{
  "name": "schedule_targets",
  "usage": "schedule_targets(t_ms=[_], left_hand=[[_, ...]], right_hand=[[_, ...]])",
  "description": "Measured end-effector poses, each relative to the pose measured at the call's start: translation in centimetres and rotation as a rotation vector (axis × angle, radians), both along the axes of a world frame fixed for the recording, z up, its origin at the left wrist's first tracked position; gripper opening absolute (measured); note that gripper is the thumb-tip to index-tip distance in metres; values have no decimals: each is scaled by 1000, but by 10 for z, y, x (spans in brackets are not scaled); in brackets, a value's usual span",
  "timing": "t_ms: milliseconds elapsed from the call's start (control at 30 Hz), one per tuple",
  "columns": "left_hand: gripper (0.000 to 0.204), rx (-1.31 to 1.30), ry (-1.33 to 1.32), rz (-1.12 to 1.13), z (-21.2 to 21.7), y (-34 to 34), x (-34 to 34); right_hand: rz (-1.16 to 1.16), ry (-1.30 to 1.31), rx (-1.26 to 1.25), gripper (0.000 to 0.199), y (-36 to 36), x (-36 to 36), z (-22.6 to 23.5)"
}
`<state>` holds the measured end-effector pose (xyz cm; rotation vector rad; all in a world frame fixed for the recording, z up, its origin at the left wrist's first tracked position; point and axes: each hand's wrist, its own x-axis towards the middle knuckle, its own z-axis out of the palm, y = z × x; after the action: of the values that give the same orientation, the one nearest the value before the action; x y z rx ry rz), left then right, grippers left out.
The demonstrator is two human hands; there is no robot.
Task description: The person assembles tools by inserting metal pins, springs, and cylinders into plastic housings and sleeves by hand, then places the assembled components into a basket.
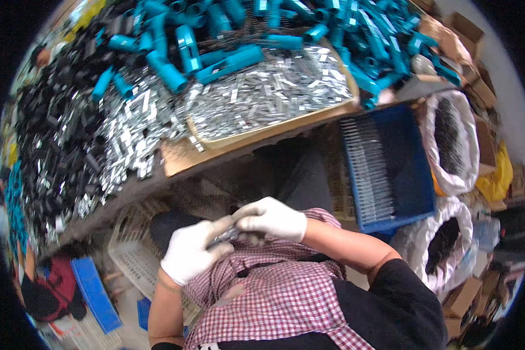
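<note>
Over my lap, in front of a red-and-white checked apron, my two white-gloved hands meet. My left hand is closed around a small grey, metallic-looking piece, partly hidden by the fingers and blurred. My right hand comes in from the right with its fingers bent and pressed together at the same piece. Beyond them, a shallow tray heaped with small shiny metal pieces sits on the worktable. Teal plastic tubular parts lie behind and across it.
Black parts and more metal pieces cover the table's left. On the right stand a blue bin with rows of metal pieces and two white sacks of dark contents. A pale plastic basket is left of my legs. Another person is at far left.
</note>
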<state>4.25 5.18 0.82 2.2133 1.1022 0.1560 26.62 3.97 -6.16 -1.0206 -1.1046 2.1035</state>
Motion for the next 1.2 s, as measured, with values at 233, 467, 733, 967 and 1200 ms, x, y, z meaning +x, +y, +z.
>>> schedule_targets(t_ms=[233,467,733,967,1200], left_hand=[[32,196,-216,-50,-33,-12,34],[26,29,-442,347,-43,-23,43],[27,-65,-424,491,-39,-30,39],[30,-66,-423,503,-48,-34,37],[31,-149,-452,542,-55,-29,25]], right_hand=[[-102,-245,414,32,-17,44,-14],[-571,-1512,676,21,-20,252,-71],[-354,-1773,1004,16,4,296,-121],[-128,-1876,696,19,19,285,-109],[-385,-1722,529,23,31,268,-72]])
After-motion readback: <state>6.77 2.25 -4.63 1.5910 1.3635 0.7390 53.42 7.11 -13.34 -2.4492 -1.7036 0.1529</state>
